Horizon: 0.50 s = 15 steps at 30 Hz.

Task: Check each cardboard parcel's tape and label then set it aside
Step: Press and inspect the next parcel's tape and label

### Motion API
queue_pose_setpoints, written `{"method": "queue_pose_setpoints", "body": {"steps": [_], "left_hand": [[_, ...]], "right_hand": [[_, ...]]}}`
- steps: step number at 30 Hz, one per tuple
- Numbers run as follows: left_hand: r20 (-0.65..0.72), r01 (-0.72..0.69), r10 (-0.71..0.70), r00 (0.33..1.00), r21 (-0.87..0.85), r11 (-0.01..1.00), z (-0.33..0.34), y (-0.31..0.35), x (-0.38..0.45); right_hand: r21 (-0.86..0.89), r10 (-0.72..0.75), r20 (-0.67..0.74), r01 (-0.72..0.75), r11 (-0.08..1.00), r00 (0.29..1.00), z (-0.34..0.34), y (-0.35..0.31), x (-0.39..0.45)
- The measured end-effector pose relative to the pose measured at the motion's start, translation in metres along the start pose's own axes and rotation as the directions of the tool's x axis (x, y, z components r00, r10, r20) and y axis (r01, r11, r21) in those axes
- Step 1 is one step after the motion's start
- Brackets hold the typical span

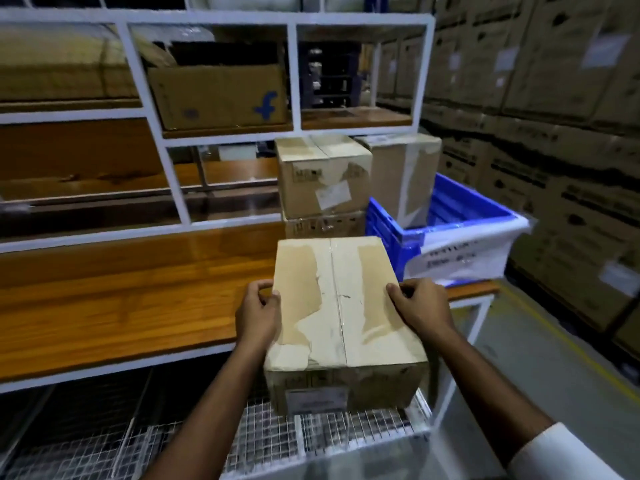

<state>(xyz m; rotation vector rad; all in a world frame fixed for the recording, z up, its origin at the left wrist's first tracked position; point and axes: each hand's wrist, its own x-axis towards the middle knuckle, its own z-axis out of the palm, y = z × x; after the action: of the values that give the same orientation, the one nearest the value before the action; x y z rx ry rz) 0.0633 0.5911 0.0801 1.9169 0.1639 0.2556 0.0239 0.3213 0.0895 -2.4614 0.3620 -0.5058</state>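
A cardboard parcel (341, 317) is held out in front of me, over the front edge of the wooden table (121, 299). Clear tape runs down the middle of its top and a label (317, 400) shows on its near side. My left hand (258, 315) grips the parcel's left edge with curled fingers. My right hand (420, 306) grips its right edge the same way. Behind it, two taped parcels (323, 178) are stacked on the table, the upper one with a white label on its front.
A blue crate (446, 216) holding a tall parcel (405, 174) stands at the table's right end. White shelving (292, 77) with a printed carton (218, 95) rises behind. Stacked cartons (540, 98) line the right wall. A wire mesh rack (263, 441) lies below.
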Motion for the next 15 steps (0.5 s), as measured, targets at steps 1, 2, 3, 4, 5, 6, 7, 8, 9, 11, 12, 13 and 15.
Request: {"method": "queue_pose_setpoints", "body": {"steps": [1,2,3,4,5,6,7,8,9,11,12,13,15], "left_hand": [[-0.007,0.012,-0.012,1.0,0.007,1.0,0.006,0.001,0.009],[-0.013,0.018,-0.018,1.0,0.022,1.0,0.011,0.001,0.018],[-0.023,0.021,-0.02,1.0,0.039,0.999,0.017,0.002,0.027],[-0.031,0.018,-0.016,0.999,0.057,0.998,0.022,0.003,0.036],[-0.031,0.008,-0.006,1.0,0.081,0.997,0.025,0.004,0.043],[-0.034,-0.008,0.011,0.999,0.109,0.994,0.03,0.004,0.053],[-0.038,-0.019,0.024,0.999,0.14,0.99,0.034,0.005,0.06],[-0.052,-0.022,0.032,0.998,0.17,0.985,0.038,0.006,0.067],[-0.069,-0.022,0.036,0.997,0.197,0.98,0.041,0.007,0.073],[-0.088,-0.022,0.046,0.995,0.258,0.966,0.048,0.008,0.083],[-0.093,-0.028,0.06,0.994,0.313,0.949,0.05,0.009,0.087],[-0.101,-0.044,0.093,0.991,0.41,0.911,0.052,0.011,0.09],[-0.111,-0.103,0.238,0.965,0.673,0.732,0.056,0.014,0.096]], "right_hand": [[-0.031,-0.006,0.016,0.006,0.999,1.0,0.006,-0.001,0.015],[-0.055,-0.007,0.031,0.008,0.998,1.0,0.011,-0.001,0.028],[-0.079,-0.01,0.045,0.014,0.997,0.999,0.017,-0.001,0.043],[-0.109,-0.025,0.053,0.031,0.994,0.998,0.021,-0.003,0.056],[-0.135,-0.038,0.063,0.046,0.99,0.997,0.025,-0.006,0.065],[-0.161,-0.054,0.067,0.064,0.985,0.996,0.028,-0.008,0.077],[-0.194,-0.062,0.073,0.075,0.978,0.995,0.031,-0.01,0.086],[-0.238,-0.083,0.083,0.101,0.966,0.993,0.035,-0.012,0.096],[-0.297,-0.114,0.102,0.139,0.945,0.988,0.038,-0.015,0.103],[-0.425,-0.18,0.143,0.225,0.877,0.973,0.042,-0.02,0.113],[-0.474,-0.211,0.148,0.257,0.842,0.966,0.044,-0.024,0.116],[-0.504,-0.236,0.155,0.282,0.817,0.959,0.046,-0.026,0.12],[-0.524,-0.299,0.135,0.325,0.787,0.944,0.051,-0.031,0.129]]}}
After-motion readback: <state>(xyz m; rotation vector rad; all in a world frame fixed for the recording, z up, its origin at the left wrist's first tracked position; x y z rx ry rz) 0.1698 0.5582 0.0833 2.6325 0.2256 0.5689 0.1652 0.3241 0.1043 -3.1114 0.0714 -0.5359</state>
